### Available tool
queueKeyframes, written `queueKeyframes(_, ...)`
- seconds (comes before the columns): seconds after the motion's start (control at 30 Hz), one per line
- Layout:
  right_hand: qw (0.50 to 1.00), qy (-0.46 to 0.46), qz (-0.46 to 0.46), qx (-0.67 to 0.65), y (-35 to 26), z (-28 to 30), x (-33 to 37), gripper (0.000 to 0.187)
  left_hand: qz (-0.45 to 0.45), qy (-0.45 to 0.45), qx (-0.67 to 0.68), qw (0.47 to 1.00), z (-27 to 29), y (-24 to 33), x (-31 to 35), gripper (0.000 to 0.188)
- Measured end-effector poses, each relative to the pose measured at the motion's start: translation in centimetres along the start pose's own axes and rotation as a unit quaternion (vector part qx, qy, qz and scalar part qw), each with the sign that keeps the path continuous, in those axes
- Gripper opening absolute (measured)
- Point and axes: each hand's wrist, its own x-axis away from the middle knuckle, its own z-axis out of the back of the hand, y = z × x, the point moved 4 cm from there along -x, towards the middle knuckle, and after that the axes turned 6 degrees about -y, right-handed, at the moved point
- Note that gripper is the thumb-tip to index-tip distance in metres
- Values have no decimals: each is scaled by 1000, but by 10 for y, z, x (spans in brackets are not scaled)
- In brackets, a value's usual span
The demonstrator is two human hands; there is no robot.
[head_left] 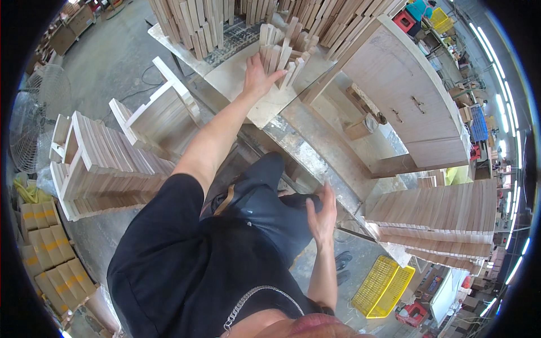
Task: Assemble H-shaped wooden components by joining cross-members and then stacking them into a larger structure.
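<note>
My left hand [260, 79] reaches forward to a cluster of short wooden strips [271, 58] standing upright on a pale board [231, 79]. Its thumb and fingers are spread apart against the near side of the strips. Part of the contact is hidden behind the hand. My right hand [324, 215] hovers over my right thigh, near the edge of the workbench [307, 155]. Its fingers are apart and nothing is in it.
Tall bundles of wooden strips [194, 25] stand behind the board. An open wooden cabinet frame [403, 96] is at the right, above stacked slatted panels [434, 211]. Wooden frames [107, 163] are stacked at left. A yellow crate [383, 286] sits at lower right.
</note>
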Motion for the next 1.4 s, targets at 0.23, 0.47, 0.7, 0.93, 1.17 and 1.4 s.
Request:
queueKeyframes(0.23, 993, 49, -72, -73, 29, 11, 80, 64, 22, 5, 3, 1000, -13, -13, -30, 108)
queueKeyframes(0.47, 991, 57, 7, -122, 24, 1, 44, 60, -117, -79, 64, 988, 57, 115, 138, 55)
queueKeyframes(0.7, 975, -80, 174, -115, -79, -19, -37, 52, -328, 135, -144, 924, 311, 203, 253, 18)
queueKeyframes(0.93, 943, -90, 287, -140, -162, -38, -59, 45, 42, 90, -552, 828, 483, 174, 259, 24)
queueKeyframes(1.17, 918, -106, 370, -98, -172, -36, -49, 44, 52, 36, -480, 875, 559, 103, 279, 15)
queueKeyframes(1.4, 954, 26, 297, -39, -111, 56, -8, 41, -68, 287, -429, 854, 461, 193, 256, 24)
